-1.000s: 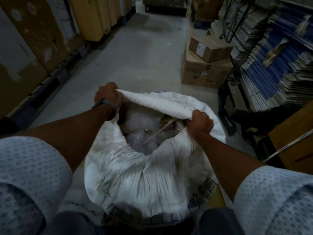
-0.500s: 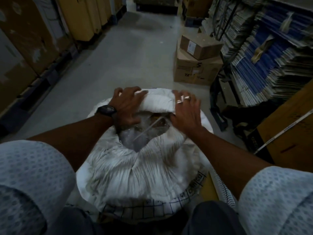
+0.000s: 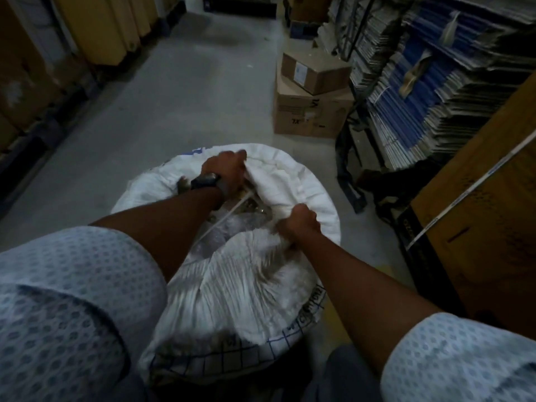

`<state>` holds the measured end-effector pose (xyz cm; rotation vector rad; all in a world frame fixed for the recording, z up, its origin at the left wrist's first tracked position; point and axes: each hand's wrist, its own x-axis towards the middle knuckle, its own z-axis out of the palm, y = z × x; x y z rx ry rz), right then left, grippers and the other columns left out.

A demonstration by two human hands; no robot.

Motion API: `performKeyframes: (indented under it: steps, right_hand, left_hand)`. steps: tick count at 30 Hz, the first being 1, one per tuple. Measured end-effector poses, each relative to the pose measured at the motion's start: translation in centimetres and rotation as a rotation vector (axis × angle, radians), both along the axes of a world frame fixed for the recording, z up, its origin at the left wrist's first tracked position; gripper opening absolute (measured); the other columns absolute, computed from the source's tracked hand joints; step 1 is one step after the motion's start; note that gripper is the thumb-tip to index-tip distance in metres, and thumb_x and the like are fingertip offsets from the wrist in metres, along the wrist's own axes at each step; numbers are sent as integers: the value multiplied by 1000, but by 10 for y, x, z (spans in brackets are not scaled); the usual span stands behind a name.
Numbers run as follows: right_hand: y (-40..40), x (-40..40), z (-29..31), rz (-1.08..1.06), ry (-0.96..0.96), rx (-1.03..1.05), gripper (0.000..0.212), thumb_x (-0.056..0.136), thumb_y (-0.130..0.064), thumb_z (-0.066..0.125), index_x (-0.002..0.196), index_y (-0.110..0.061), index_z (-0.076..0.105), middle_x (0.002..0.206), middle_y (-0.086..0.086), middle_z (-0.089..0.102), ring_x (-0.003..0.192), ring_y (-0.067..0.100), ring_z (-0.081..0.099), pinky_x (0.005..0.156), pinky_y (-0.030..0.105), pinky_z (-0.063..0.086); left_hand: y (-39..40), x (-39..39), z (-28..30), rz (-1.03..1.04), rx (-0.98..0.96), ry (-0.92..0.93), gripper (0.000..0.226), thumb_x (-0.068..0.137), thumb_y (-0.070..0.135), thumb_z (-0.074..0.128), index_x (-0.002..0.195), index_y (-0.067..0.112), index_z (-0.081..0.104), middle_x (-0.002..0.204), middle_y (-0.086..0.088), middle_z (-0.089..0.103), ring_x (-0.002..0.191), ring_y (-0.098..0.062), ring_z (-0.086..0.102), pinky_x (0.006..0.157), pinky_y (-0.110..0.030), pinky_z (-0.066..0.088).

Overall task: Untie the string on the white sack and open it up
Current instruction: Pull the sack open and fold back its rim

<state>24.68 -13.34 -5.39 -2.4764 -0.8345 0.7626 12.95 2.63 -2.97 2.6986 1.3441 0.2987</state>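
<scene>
We grip the white sack [image 3: 246,285] on the floor by its rolled rim, left hand [image 3: 224,172] fisted on the far edge, right hand [image 3: 300,223] clenched nearer us, its mouth stretched open between them.

We stand in a dim warehouse aisle: grey concrete floor [image 3: 179,91], yellow-brown cartons [image 3: 95,27] lining the left, two stacked boxes [image 3: 311,94] ahead, and racks of flattened blue-and-white cardboard [image 3: 429,82] on the right.
</scene>
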Motion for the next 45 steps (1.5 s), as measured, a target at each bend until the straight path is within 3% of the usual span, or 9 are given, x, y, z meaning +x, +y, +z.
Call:
performKeyframes:
  steps: [6, 12, 14, 21, 29, 36, 40, 42, 45]
  right_hand:
    - [9, 14, 21, -350, 238, 440, 28, 90, -9, 56, 114, 4, 65, 115, 20, 68, 109, 35, 64, 87, 37, 50]
    - [-13, 61, 13, -102, 432, 196, 31, 84, -8, 57, 113, 0, 64, 105, 16, 69, 92, 26, 66, 82, 33, 53]
    - [-22, 59, 10, 30, 337, 190, 26, 78, -9, 59, 103, -4, 65, 98, 14, 68, 87, 26, 65, 74, 31, 51]
    - [-20, 36, 16, 261, 3, 421, 69, 64, -54, 60, 126, -25, 49, 122, 3, 60, 112, 22, 57, 93, 40, 50]
    - [-10, 14, 46, 446, -809, 383, 36, 81, -13, 59, 116, -20, 57, 116, 10, 55, 107, 32, 54, 88, 43, 42]
    - [-16, 2, 54, 406, -737, 294, 34, 89, -16, 59, 123, -19, 57, 119, 8, 61, 114, 30, 57, 93, 42, 43]
    - [-18, -2, 53, 339, -607, 226, 48, 87, -33, 62, 130, -15, 50, 126, 12, 58, 120, 33, 52, 96, 46, 42]
    - [-23, -2, 55, 389, -702, 259, 52, 89, -40, 56, 133, -13, 50, 128, 13, 58, 119, 34, 51, 96, 47, 42]
    - [-29, -1, 56, 1009, -1022, 403, 43, 86, -35, 38, 113, -16, 66, 111, 10, 68, 102, 30, 62, 88, 42, 48]
  left_hand:
    - [23, 20, 21, 310, -215, -288, 46, 97, 39, 40, 139, 22, 49, 140, -21, 48, 128, -40, 47, 107, -42, 37]
    - [29, 31, 22, 260, -1, -19, 40, 93, 41, 46, 121, 17, 62, 125, -18, 60, 115, -38, 57, 100, -45, 39]
    - [24, 29, 16, 155, 26, 35, 34, 86, 39, 49, 110, 20, 63, 113, -14, 66, 107, -36, 60, 97, -45, 36]
    - [-17, 4, 3, -268, 290, 26, 52, 64, 45, 43, 107, 17, 54, 103, -7, 56, 93, -31, 54, 80, -41, 31]
    - [-36, -41, 4, -114, 415, 27, 35, 80, 35, 63, 102, 9, 54, 100, -17, 58, 87, -35, 54, 72, -43, 39]
    - [-73, -43, 7, -375, -264, -284, 45, 88, 56, 56, 65, 17, 63, 60, 7, 62, 51, -10, 59, 57, -27, 51]
    - [-93, -39, 12, -227, -1128, 83, 66, 75, 74, 62, 87, 10, 74, 68, -2, 58, 55, -12, 56, 59, -29, 48]
    - [-95, -42, 6, -287, -1178, 249, 65, 62, 81, 66, 81, 20, 76, 68, -1, 46, 55, -12, 42, 54, -26, 35]
    - [-100, -51, -1, -287, -1100, 335, 67, 47, 83, 73, 70, 21, 62, 67, -1, 49, 58, -14, 43, 52, -26, 33]
